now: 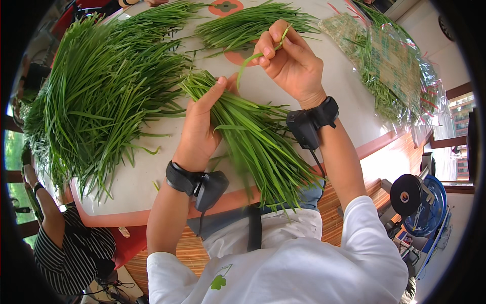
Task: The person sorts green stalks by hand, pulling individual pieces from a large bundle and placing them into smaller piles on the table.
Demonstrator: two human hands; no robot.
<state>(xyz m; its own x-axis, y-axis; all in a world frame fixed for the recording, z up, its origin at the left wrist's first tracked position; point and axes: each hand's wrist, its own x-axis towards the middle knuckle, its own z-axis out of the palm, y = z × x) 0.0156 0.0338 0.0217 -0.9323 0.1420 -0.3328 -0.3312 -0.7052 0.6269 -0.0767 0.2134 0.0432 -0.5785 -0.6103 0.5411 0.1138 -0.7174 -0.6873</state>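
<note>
My left hand (202,121) grips a bunch of long green chives (258,147) near its cut end; the leaves fan out toward my body and hang over the table's front edge. My right hand (288,61) is raised just beyond it, pinching a single chive leaf (253,57) that bends down toward the bunch. Both wrists carry black strapped devices. A big loose heap of chives (101,91) lies to the left of my left hand, and a smaller pile of chives (248,25) lies at the far side behind my right hand.
The round white table (152,177) has an orange rim. A clear plastic bag with greens (395,66) lies at the far right. A person in a striped top (71,248) sits at the lower left. A fan (420,202) stands on the floor, right.
</note>
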